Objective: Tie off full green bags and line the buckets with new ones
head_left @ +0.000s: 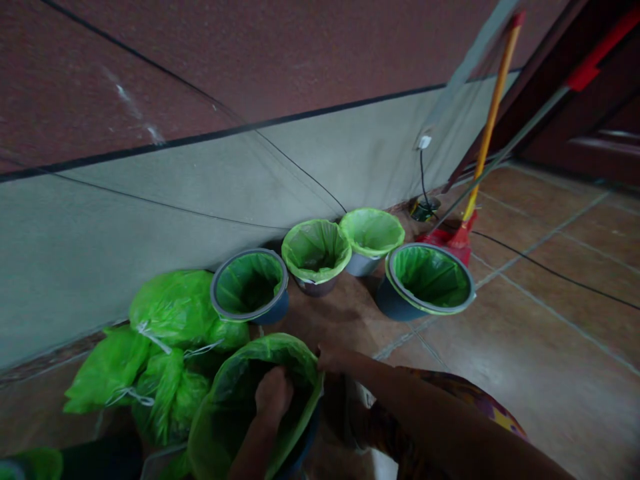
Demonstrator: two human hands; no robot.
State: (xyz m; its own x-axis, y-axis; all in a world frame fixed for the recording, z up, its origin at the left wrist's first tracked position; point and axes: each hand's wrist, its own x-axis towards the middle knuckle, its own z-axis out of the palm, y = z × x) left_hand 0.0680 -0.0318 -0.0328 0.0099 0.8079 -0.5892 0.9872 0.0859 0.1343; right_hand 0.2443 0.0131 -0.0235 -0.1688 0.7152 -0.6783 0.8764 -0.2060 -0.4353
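A trash bin in front of me is lined with a green plastic bag, the bin liner (210, 413), whose edge is folded over the rim. My left hand (274, 395) is down inside the bin's mouth, with its fingers curled. What it holds, if anything, is hidden. At the bin's right rim, my right hand (331, 358) pinches the edge of the same liner. Beyond it stand a lined blue bin (280, 308), a dark lined bin (315, 288), a lined grey bin (363, 264) and another lined blue bin (397, 300).
Tied green garbage bags (170, 307) are piled at the left against the wall. A broom (487, 133) and a red dustpan (440, 239) are by the wall at right. A black cable (540, 260) crosses the tiled floor. Another green-rimmed container (35, 463) shows at the lower left.
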